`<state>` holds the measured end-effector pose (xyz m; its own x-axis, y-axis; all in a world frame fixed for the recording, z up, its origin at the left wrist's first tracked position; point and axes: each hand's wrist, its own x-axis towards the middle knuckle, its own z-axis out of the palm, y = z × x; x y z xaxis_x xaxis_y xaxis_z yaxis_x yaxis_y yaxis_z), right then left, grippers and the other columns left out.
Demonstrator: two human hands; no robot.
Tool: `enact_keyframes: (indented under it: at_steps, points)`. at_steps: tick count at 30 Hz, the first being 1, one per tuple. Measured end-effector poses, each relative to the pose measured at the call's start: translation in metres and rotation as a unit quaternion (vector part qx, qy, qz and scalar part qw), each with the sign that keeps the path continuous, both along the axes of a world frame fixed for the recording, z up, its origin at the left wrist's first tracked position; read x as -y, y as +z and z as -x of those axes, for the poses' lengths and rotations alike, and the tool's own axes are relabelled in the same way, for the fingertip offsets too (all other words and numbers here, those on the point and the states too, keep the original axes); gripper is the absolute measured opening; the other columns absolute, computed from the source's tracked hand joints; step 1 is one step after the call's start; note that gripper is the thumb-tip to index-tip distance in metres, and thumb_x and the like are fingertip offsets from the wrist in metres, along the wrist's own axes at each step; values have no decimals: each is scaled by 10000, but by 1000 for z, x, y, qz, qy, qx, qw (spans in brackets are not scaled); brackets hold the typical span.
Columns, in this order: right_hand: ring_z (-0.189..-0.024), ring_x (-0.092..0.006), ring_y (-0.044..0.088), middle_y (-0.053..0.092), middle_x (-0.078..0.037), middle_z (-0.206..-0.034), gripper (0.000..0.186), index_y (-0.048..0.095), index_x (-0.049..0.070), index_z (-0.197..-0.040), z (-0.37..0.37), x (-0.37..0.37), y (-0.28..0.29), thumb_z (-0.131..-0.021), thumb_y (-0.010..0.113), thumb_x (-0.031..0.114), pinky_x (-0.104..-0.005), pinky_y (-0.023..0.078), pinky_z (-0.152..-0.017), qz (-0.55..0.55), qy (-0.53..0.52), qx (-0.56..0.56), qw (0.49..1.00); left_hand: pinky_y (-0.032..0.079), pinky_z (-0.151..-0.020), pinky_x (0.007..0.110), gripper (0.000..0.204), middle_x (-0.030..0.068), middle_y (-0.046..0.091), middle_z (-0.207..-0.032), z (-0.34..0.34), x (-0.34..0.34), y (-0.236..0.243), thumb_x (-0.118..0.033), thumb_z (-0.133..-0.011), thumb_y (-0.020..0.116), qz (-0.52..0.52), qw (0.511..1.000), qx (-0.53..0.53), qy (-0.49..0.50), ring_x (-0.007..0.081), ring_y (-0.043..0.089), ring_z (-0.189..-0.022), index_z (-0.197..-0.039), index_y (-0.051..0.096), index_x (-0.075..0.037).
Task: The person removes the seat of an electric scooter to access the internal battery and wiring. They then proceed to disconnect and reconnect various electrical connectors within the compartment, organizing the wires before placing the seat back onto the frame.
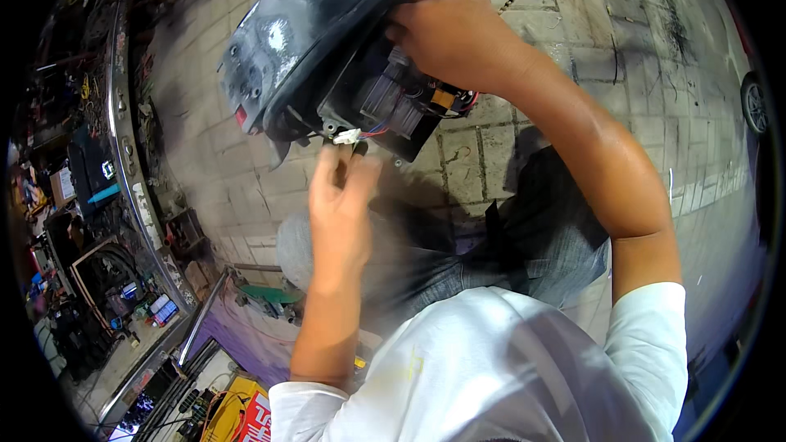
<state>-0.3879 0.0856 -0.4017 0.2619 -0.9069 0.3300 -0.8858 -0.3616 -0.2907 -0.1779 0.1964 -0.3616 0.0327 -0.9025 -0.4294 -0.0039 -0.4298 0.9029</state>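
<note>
As left hand [342, 200] pinches white connector [347, 137], electronics [393, 98] inside housing [421, 142], right hand [457, 31], fingers unclear

Grey block paving [192, 65] covers the floor, stained dark toward the upper right. A cluttered bench [146, 211] with a scuffed edge lines the left; a purple surface [229, 336] shows lower left, a vehicle wheel [755, 104] far right.

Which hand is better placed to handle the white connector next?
Left, most likely: the left hand has its fingertips right by the white connector, while the right hand is farther up, at the edge of the grey-black shell.
</note>
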Motion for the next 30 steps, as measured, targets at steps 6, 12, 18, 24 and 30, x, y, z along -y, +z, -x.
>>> enact_keyframes:
  at_steps: [6, 12, 18, 24, 30]
  points:
    - [-1104, -327, 562, 743, -44, -922, 217, 776, 134, -865, -17, -4, 12, -892, 622, 285, -528, 410, -845, -77, 42, -43, 995, 361, -701, 218, 180, -49, 528, -876, 14, 13, -7, -40, -884, 667, 60, 997, -9, -47, 49, 444, -777, -1042, 582, -53]
    - [-1100, -326, 588, 737, -73, -925, 265, 766, 81, -948, -12, -7, 8, -900, 629, 303, -535, 447, -829, -77, 54, 14, 995, 397, -747, 225, 251, -19, 580, -961, 16, 9, -12, -40, -886, 696, 54, 998, -29, -21, 62, 482, -834, -1104, 572, -37]
    - [-924, -231, 686, 722, -139, -1048, 400, 696, 36, -1177, 64, -8, 60, -929, 695, 350, -350, 528, -814, -240, 7, 210, 948, 468, -843, 261, 321, 2, 622, -1104, 13, 5, -26, -104, -903, 739, -17, 992, -112, 56, 111, 584, -990, -1173, 569, -74]
    - [-1055, -191, 655, 709, -137, -1138, 479, 613, 24, -1315, 114, -17, 22, -960, 669, 340, -323, 512, -913, -349, 2, 197, 916, 570, -789, 331, 333, 42, 674, -1078, 17, 12, -38, -168, -898, 751, -76, 985, -148, 36, 172, 678, -938, -1161, 583, -53]
    - [-1120, -275, 642, 670, -176, -1186, 461, 570, 21, -1372, 87, -33, 39, -941, 657, 159, -376, 511, -954, -260, 125, 244, 926, 590, -886, 432, 362, 132, 680, -1082, 5, 26, -24, -239, -957, 637, -51, 975, -205, 70, 246, 690, -956, -1185, 562, 32]
